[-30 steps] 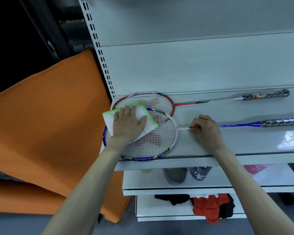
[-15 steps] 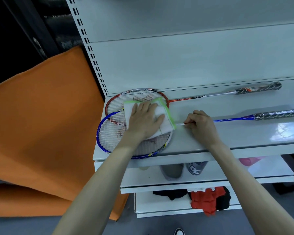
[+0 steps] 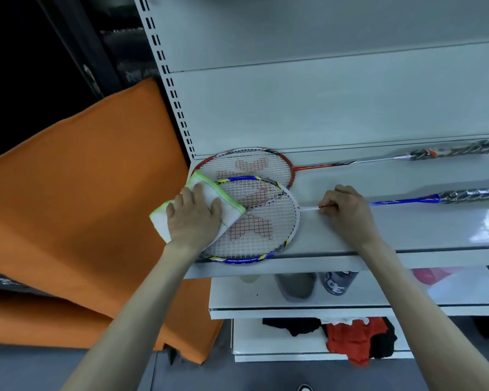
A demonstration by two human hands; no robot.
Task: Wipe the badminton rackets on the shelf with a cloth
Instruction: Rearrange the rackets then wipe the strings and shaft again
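- Your left hand point(image 3: 194, 218) lies flat, fingers straight and spread, pressing a white cloth point(image 3: 198, 206) with a green edge onto the left rim of the blue racket point(image 3: 261, 221).
- Your right hand point(image 3: 347, 214) is curled, fingertips point(image 3: 326, 207) pinching the blue racket's thin shaft just right of the head.
- Between your two hands lies the blue racket's strung head, flat on the white shelf point(image 3: 407, 235); its near edge reaches the shelf's front lip.
- Beyond your right hand the shaft runs on to a dark wrapped grip point(image 3: 474, 194) at the frame's right edge.
- Just past your left fingers the red racket point(image 3: 246, 166) lies against the back panel, its head partly under the blue one, its handle far to the right.
- Left of your left hand hangs an orange fabric point(image 3: 82, 207).
- Below your wrists, lower shelves point(image 3: 266, 309) hold shoes and red and black clothes point(image 3: 353, 338).
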